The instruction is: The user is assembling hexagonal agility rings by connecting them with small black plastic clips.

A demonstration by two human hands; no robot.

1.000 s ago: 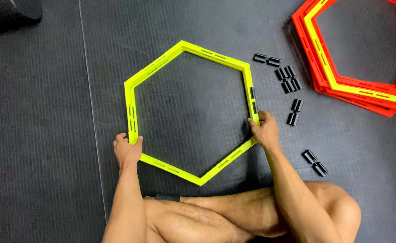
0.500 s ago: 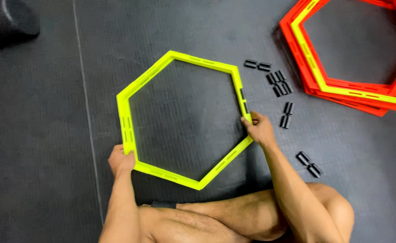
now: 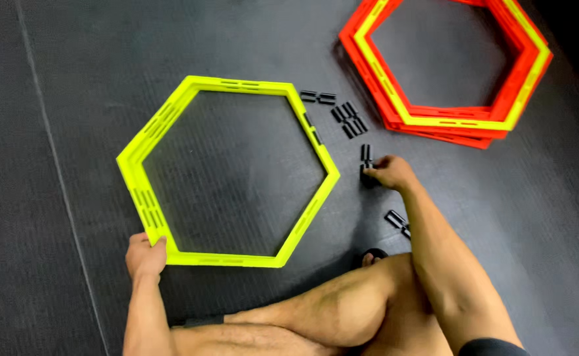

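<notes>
A: Where is the yellow hexagon frame (image 3: 227,173) lying, and what is your left hand (image 3: 146,256) doing with it?

B: It lies flat on the dark floor mat (image 3: 72,79), in front of your crossed legs. Your left hand is closed on its near-left corner, fingers curled over the rim, forearm running straight up from the lower edge of the view.

A: And your right hand (image 3: 391,173)?

B: Off the frame, just to its right. The fingers are drawn narrow, tips down on a small black clip (image 3: 366,173) on the mat. I cannot tell whether you have it pinched or only touched. Your arm reaches out over your right knee, wrist bent down.

A: What sits around that?

B: More black clips (image 3: 349,120) scattered between the frame and the stack, and one pair (image 3: 396,220) beside your forearm. Farther right, a stack of orange hexagon frames (image 3: 444,66) with a yellow one in it, lying flat.
</notes>
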